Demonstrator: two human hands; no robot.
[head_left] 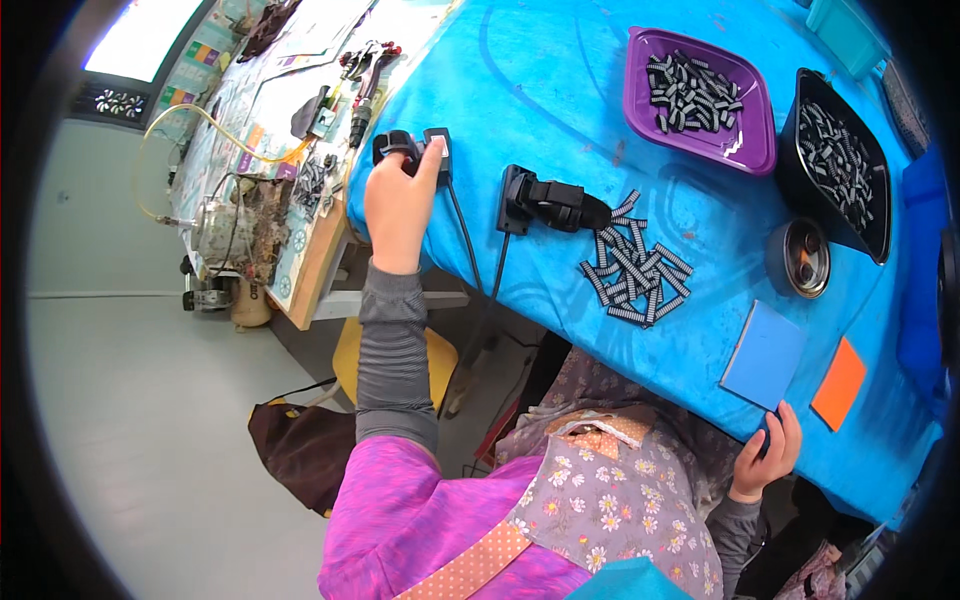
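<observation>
The left hand (400, 205) is at the near left of the counter (470, 75), which is covered in a creased, bright blue sheet with a slight sheen. Its grip is partly closed, fingers bent around a rounded black plastic piece (393, 143), while the thumb reaches to a black rectangular block (444, 172) with a pale patch on top and a thin cable trailing down.

The right hand (768, 458) is at the counter's edge, fingers slightly curled, just beside a smooth blue square pad (763, 355). A dark patch shows between its fingers, too small to make out, so I cannot tell whether that grip has hold of anything. A flat orange rectangular pad (838, 385) lies near.

Between the hands, short ridged strips in black and silver (640, 275) form a loose, crisscrossed heap beside a second black block (514, 200) with a thick black strap-like part (560, 204). Beyond it, similar small ridged pieces (692, 92) fill much of a purple plastic tray (752, 152) with rounded corners, and more lie in a deep black plastic tub (803, 185). A small round metallic bowl (782, 255) stands near the tub.
</observation>
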